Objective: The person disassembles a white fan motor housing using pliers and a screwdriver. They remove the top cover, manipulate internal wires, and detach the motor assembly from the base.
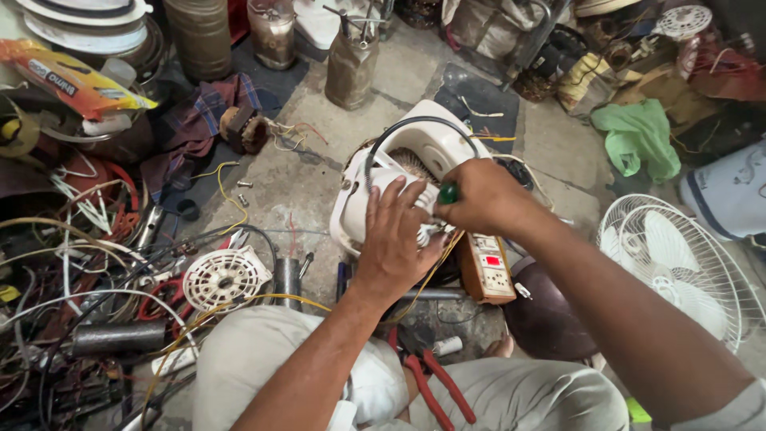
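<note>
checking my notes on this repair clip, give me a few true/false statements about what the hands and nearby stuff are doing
1. The right hand holds a green-handled screwdriver. True.
2. The left hand rests on the white fan housing. True.
3. The red-handled pliers are in the left hand. False: they lie by the person's lap, untouched.
4. The white fan guard sits left of the hands. False: it is to the right.
5. A green cloth lies on the floor. True.

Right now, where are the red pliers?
In the head view, the red-handled pliers lie low in the middle, on the floor between the person's knees, just below the left hand and left of the dark round bowl.
</note>
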